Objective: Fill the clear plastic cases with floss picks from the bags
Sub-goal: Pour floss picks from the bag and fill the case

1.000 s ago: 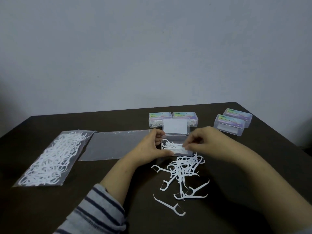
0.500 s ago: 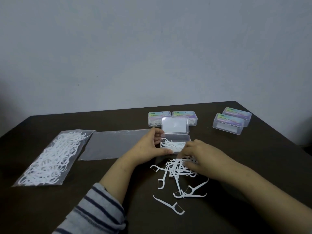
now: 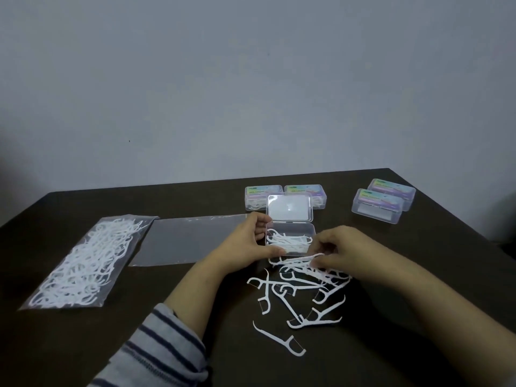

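A: Nearest, loose floss picks (image 3: 301, 291) are lying scattered on the dark tabletop (image 3: 418, 275).

B: And the right hand (image 3: 339, 252) is now pinching one with curled fingers, lifted since before; the left hand (image 3: 245, 244) is gripping the open clear case (image 3: 290, 236), partly filled.

A: Leftward, a full bag (image 3: 83, 261) and an empty bag (image 3: 190, 238) are lying flat; closed cases (image 3: 382, 199) are sitting behind.

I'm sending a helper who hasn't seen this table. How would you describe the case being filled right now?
On the dark table, look right of the flat empty bag, where the left hand grips a clear case. Unlike the four closed, labelled cases behind it, its lid stands open and a few white picks lie inside.
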